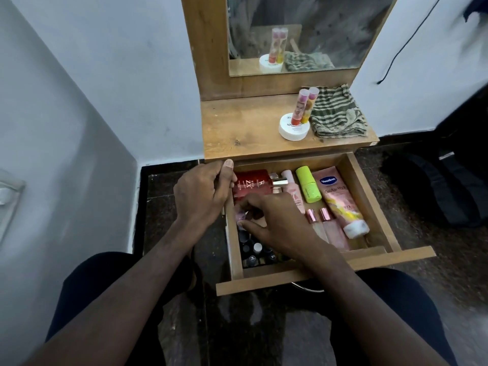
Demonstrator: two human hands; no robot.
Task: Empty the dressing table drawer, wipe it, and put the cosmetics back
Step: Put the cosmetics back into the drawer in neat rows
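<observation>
The wooden drawer [369,196] of the dressing table stands pulled out over my lap. In it lie a red box [252,183], a pink bottle [290,186], a green bottle [307,184], a pink Vaseline tube [340,202], two rose-gold-capped tubes [319,215] and several small dark bottles [253,249]. My left hand [203,191] grips the drawer's left wall, thumb up near the tabletop edge. My right hand [274,220] reaches into the drawer's left half, its fingertips pinching a small pinkish item [241,215], mostly hidden.
On the tabletop [237,128] stand a white jar [293,129] with two tall tubes [303,104] behind it, beside a striped cloth [338,112]. A mirror [330,30] rises behind. A dark backpack [435,186] lies on the floor at right; a wall closes in on the left.
</observation>
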